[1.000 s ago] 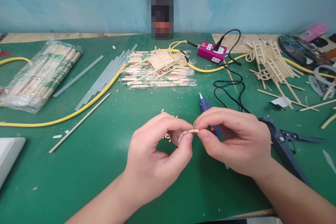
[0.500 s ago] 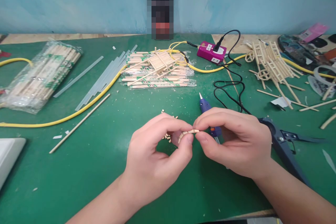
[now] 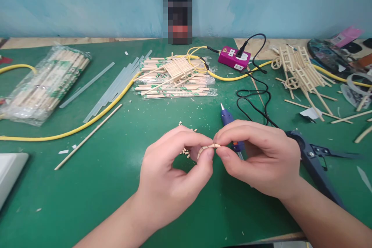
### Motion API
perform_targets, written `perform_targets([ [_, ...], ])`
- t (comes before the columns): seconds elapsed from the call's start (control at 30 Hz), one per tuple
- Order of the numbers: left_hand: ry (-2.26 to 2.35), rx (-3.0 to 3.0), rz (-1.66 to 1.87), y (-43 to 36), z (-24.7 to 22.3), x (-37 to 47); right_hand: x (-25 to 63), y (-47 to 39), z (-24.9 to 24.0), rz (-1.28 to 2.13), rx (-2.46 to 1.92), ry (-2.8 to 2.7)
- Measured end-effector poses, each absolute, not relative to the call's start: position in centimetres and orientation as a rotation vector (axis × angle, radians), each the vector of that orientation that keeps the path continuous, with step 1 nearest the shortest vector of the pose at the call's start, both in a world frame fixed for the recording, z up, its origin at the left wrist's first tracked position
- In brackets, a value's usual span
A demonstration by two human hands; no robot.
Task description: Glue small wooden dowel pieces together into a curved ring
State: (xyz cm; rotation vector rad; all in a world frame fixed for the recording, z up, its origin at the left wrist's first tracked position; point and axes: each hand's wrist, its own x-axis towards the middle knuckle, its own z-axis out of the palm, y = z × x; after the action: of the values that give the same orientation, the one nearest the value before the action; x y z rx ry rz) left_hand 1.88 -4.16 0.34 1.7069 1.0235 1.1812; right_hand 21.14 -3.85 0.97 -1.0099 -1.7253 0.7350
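A small curved strip of short wooden pieces (image 3: 205,147) is pinched between both hands in the middle of the head view. My left hand (image 3: 177,174) grips it between thumb and forefinger. At its right end, my right hand (image 3: 258,155) pinches it with thumb and fingertip. Several cut wooden bits (image 3: 185,151) lie on the table behind my left hand, partly hidden. A blue glue gun (image 3: 226,117) rests beyond my right hand, which covers part of it.
Dark cutters (image 3: 310,159) lie right of my right hand. Bagged chopsticks (image 3: 49,81), glue sticks (image 3: 116,85), a yellow cable (image 3: 95,119) and one loose stick (image 3: 88,136) lie left. Behind are a wooden model (image 3: 178,69), a purple power strip (image 3: 234,58) and wheeled stick models (image 3: 302,73).
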Motion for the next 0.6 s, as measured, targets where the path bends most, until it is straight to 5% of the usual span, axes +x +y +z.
perform_targets([
  [0.6, 1.079, 1.573, 1.153, -3.99, 0.78, 1.74, 21.44, -4.02, 0.72, 0.741, -1.036, -1.712],
])
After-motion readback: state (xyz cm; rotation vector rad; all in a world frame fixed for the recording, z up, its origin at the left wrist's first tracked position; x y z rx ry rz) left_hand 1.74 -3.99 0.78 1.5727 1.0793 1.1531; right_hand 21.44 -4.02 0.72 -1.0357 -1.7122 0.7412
